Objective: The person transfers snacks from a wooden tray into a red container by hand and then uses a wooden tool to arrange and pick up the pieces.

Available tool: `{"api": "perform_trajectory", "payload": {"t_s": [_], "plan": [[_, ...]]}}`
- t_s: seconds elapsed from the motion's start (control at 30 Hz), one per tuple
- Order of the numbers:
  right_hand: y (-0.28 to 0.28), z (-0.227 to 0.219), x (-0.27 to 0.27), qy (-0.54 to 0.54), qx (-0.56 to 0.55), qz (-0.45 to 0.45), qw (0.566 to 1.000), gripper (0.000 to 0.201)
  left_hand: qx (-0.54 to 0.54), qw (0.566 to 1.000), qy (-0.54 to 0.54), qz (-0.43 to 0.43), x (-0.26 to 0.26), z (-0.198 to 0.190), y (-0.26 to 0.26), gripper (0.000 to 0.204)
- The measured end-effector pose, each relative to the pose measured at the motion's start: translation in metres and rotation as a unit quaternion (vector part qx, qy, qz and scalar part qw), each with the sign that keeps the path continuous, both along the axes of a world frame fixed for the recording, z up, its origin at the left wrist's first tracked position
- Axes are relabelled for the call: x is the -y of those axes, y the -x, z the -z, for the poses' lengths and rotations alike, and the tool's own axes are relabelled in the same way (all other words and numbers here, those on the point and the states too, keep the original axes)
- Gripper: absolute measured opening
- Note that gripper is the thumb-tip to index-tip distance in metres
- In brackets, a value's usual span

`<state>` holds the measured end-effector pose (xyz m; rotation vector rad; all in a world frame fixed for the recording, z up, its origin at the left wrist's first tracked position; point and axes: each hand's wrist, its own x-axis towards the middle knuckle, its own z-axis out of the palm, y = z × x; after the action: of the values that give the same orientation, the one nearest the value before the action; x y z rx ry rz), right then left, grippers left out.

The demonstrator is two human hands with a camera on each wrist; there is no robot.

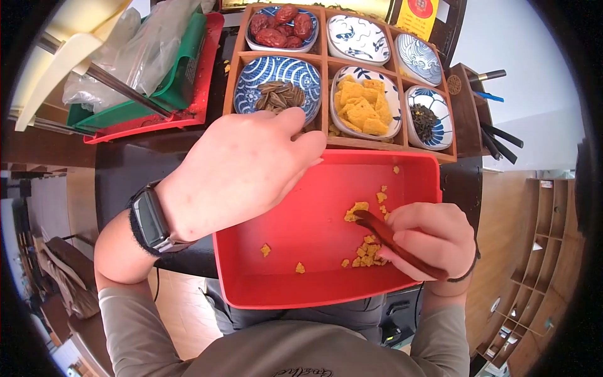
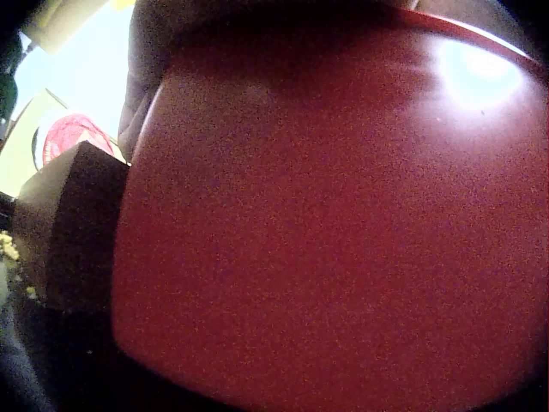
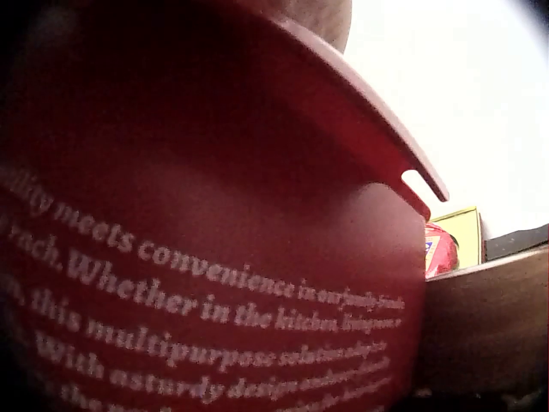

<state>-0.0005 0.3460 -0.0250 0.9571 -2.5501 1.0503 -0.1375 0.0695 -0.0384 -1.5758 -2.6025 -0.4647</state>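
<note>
My right hand (image 1: 433, 239) holds dark brown wooden tongs (image 1: 383, 231), their tip at a yellow crisp piece (image 1: 357, 212) inside the red bin (image 1: 295, 220). Several small yellow crumbs (image 1: 364, 251) lie on the bin's floor around the tongs. My left hand (image 1: 239, 166) reaches over the bin's far left corner, bent fingers by the bowl of sunflower seeds (image 1: 281, 95). Its fingertips are hidden; I cannot tell what they hold. The outer wall of the red bin (image 2: 334, 215) fills much of the left wrist view, and printed white text covers the red bin (image 3: 206, 249) in the right wrist view.
Beyond the bin, a divided wooden box (image 1: 325, 63) holds bowls of red dates (image 1: 279, 28), yellow crisps (image 1: 364, 110) and dark tea leaves (image 1: 424, 122). A green bin (image 1: 176, 88) with plastic bags stands far left. Pens rise from a wooden holder (image 1: 468, 110) at right.
</note>
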Motion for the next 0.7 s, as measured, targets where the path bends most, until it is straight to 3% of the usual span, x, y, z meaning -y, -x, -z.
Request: {"api": "perform_trajectory", "payload": {"t_s": [0.27, 0.47, 0.7], "plan": [[0.0002, -0.0045, -0.0018, 0.035, 0.112, 0.061, 0.991, 0.031, -0.003, 1.000, 0.003, -0.003, 0.0004, 0.0009, -0.0004, 0.017], [-0.0037, 0.0005, -0.0013, 0.084, 0.115, 0.060, 0.988, 0.032, 0.000, 1.000, 0.006, -0.002, 0.0004, 0.0007, -0.0001, 0.018], [-0.0049, -0.0072, 0.0004, 0.016, 0.084, 0.042, 0.995, 0.027, -0.002, 1.000, 0.005, -0.001, 0.0004, 0.0009, 0.0001, 0.017]]}}
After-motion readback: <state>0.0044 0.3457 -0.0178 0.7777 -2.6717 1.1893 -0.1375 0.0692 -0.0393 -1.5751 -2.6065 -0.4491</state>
